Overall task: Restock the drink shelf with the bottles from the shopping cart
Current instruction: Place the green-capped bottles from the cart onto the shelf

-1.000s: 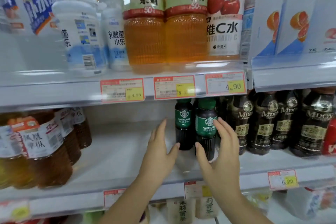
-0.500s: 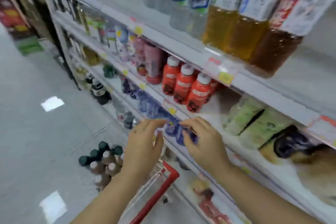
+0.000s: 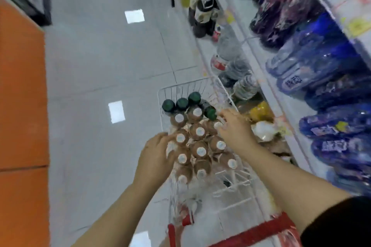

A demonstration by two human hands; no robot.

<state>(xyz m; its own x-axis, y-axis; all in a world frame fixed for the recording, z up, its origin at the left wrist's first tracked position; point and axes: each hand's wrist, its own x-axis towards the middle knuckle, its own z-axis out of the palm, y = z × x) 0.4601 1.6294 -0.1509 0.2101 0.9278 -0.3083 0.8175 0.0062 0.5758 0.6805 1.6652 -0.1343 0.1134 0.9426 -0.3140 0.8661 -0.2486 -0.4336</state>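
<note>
While bottles (image 3: 199, 131) crowd cart (image 3: 160, 94), left fingers (image 3: 167, 139), right fingers (image 3: 223, 116) flank cluster.

Head cam is pointing steeply down and forward, sitting close over the shopping cart (image 3: 186, 84); left hand (image 3: 156, 156) and right hand (image 3: 234, 128) are showing mid-frame. Drink shelf (image 3: 267, 78) is running up the right edge, floor (image 3: 100, 66) filling the left.

We see bright, even overhead light, with two white glare patches on the floor (image 3: 100, 56) left of the fingers (image 3: 228, 115). Motion blur smears the shelf bottles (image 3: 313, 60) to their right.
</note>
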